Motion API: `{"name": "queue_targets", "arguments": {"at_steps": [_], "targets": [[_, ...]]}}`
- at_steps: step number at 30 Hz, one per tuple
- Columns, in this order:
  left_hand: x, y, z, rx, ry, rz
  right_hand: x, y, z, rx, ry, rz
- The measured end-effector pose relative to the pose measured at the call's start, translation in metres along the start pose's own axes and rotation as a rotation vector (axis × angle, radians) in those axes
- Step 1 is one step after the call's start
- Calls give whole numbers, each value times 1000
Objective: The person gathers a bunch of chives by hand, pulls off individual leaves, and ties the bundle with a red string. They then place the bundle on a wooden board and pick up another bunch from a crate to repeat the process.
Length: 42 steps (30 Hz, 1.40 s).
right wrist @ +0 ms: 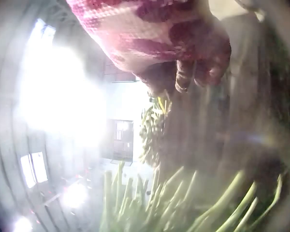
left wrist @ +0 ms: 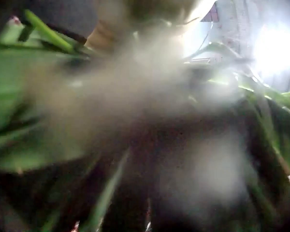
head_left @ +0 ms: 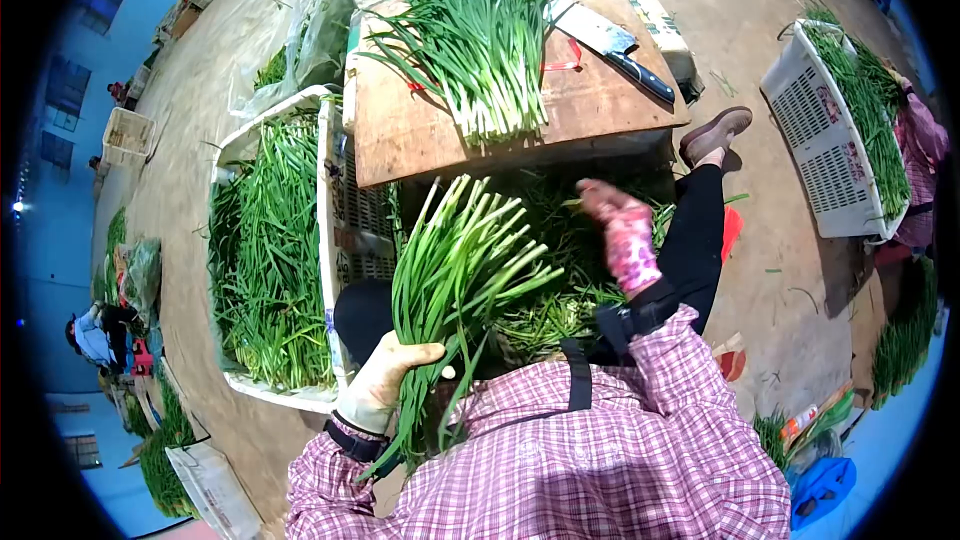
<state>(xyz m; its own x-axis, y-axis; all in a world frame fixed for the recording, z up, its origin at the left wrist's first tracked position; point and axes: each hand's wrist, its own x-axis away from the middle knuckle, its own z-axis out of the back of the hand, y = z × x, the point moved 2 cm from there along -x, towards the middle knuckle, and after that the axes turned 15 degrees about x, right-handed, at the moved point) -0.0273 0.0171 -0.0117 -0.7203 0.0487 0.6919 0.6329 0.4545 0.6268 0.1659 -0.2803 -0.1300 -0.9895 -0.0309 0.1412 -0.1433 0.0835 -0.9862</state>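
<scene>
- Concrete floor [head_left: 750, 20]; on a wooden board [head_left: 410, 135] we saw a cleaver [head_left: 612, 45].
- Our left hand [head_left: 385, 380] clenched a chive bunch [head_left: 455, 260] near our chest.
- Our right hand [head_left: 620, 230] was blurred; its grasp we could not tell.

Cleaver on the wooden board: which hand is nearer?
Right. The right hand hovers in front of the board, below the cleaver; the left hand sits back near the body, gripping a bunch of greens.

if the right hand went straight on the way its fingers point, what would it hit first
Probably the loose heap of greens just ahead of the right hand, then the front edge of the wooden board. Depth is unclear, since the hand is blurred.
</scene>
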Motion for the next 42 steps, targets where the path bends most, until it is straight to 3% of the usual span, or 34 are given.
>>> {"name": "queue_targets", "arguments": {"at_steps": [1,4,6,8,10,11,12,14,15,16,18,19,20,22,23,24,26,30,31,32,34,35,37,38,39,40,42], "targets": [[-1,0,1,6,1,2,-4,-11,8,197,58,-21],[-7,-1,-2,14,-22,30,12,-44,-24,770,-171,573],[-8,0,-7,27,-41,68,24,-30,-51,1227,-348,627],[-5,1,-16,64,-55,109,22,0,-63,941,-594,606],[-4,3,-18,46,-56,90,35,-7,-60,702,-567,422],[-4,2,-16,38,-44,93,34,-5,-49,415,-566,79],[-4,0,-14,27,-35,98,31,-6,-47,488,-454,197],[-4,-1,-12,19,-25,80,21,-3,-30,585,-290,138],[-5,-1,-9,6,-33,67,15,-11,-22,547,-184,242],[-6,0,-9,-3,-39,50,11,-15,-15,561,-109,150],[-4,-3,-11,53,-19,76,15,-29,-25,700,-236,519],[-6,-3,-12,47,-21,81,27,-39,-38,1037,-348,579],[-7,-1,-13,38,-25,85,32,-27,-45,943,-373,719],[-7,1,-17,17,-36,87,31,-11,-57,740,-587,581],[-8,-2,-15,3,-41,76,30,-5,-56,783,-599,620],[-8,-3,-13,-10,-44,65,32,-9,-53,675,-602,477],[-3,-2,-12,-6,-41,96,29,2,-40,469,-491,218],[-2,0,-12,19,-72,94,-3,9,-6,480,-280,-10],[-3,0,-12,57,-89,119,-14,6,-7,417,-473,28],[-4,0,-11,93,-105,144,-7,13,-11,481,-514,-69],[-9,-2,-14,95,-111,151,5,-19,-31,531,-894,-151],[-10,-4,-19,74,-108,135,0,9,-28,419,-1043,337],[-9,-5,-19,70,-99,134,11,0,-34,250,-840,243],[-8,-4,-16,86,-94,145,5,-2,-34,549,-868,56],[-8,-4,-13,102,-90,156,6,-8,-30,280,-643,-151],[-4,1,-17,94,-77,140,-2,-5,-17,331,-542,42],[-3,2,-13,97,-49,139,-14,1,4,136,-381,-119]]}}
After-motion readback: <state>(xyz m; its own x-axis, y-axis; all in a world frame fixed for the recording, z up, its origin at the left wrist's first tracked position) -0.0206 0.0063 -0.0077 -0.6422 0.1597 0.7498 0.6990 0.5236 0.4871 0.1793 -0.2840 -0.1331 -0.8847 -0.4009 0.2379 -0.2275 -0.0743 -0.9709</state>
